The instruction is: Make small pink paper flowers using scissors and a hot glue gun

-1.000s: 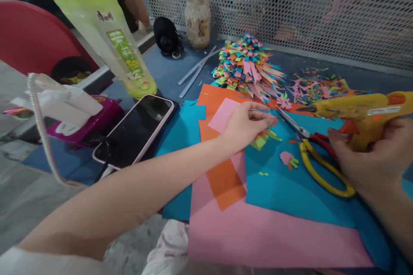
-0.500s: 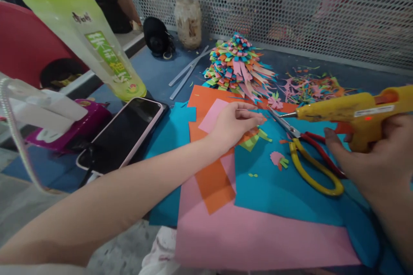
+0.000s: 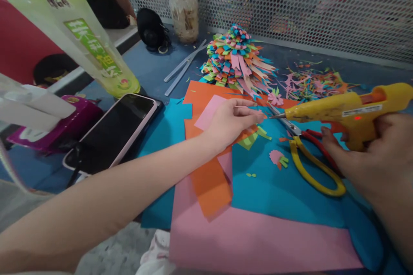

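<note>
My left hand [image 3: 229,123] is closed in a pinch over the coloured paper, with a small orange paper piece [image 3: 265,114] at its fingertips. My right hand [image 3: 380,159] grips a yellow glue gun [image 3: 332,109], its metal nozzle close to that piece; whether they touch I cannot tell. Below the gun lie scissors [image 3: 294,129] with one yellow and one red handle. A pink cut-out [image 3: 276,157] with green strips rests on the blue sheet [image 3: 277,200]. Light green paper [image 3: 249,142] shows beneath my left hand. A small pink paper flower [image 3: 275,97] lies by the scissor tips.
A cone of layered paper strips [image 3: 235,58] stands behind, beside a heap of paper scraps [image 3: 316,85]. Two glue sticks [image 3: 182,68], a phone [image 3: 116,131], a tall bottle [image 3: 97,47] and a jar [image 3: 184,15] occupy the left. Perforated metal mesh [image 3: 306,8] closes the back.
The glue gun in my right hand has moved left, bringing its nozzle close to my left fingertips. My left hand keeps its pinch. The view has shifted slightly.
</note>
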Tool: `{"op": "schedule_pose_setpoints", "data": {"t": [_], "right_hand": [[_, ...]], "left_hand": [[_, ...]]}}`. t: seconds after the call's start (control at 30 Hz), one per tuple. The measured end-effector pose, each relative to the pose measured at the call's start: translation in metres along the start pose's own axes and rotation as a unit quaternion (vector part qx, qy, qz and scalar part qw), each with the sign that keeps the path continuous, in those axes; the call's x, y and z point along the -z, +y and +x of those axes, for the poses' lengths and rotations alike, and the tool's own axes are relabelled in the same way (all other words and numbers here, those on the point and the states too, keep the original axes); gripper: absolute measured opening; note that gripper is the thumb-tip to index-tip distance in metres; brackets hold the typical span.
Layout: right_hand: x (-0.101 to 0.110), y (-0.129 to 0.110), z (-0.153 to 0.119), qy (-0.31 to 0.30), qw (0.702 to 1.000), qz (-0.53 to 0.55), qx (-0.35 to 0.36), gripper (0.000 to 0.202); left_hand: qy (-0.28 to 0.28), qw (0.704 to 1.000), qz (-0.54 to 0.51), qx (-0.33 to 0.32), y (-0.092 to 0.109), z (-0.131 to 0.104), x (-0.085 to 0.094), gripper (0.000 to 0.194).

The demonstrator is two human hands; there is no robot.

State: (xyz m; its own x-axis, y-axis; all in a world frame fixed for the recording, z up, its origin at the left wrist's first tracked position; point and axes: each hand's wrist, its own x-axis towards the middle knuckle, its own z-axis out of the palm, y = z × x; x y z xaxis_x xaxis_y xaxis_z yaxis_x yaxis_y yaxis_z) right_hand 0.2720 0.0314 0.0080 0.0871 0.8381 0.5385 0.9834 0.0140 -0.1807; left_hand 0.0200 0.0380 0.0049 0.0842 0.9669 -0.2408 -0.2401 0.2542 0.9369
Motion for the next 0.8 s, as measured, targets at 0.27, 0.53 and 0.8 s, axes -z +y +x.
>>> {"op": "schedule_pose_setpoints", "data": {"t": [0.27, 0.53, 0.8], "right_hand": [[0.003, -0.012, 0.003, -0.024, 0.999, 0.006, -0.037, 0.041], [0.002, -0.01, 0.002, -0.04, 0.998, 0.034, -0.04, 0.044], [0.001, -0.001, 0.002, -0.023, 0.999, 0.028, 0.009, 0.041]], "left_hand": [[-0.001, 1.0, -0.005, -0.002, -0.001, 0.002, 0.001, 0.024], [-0.003, 1.0, -0.011, -0.004, -0.003, 0.003, 0.002, 0.025], [-0.003, 1.0, -0.01, -0.005, -0.002, 0.003, 0.002, 0.026]]}}
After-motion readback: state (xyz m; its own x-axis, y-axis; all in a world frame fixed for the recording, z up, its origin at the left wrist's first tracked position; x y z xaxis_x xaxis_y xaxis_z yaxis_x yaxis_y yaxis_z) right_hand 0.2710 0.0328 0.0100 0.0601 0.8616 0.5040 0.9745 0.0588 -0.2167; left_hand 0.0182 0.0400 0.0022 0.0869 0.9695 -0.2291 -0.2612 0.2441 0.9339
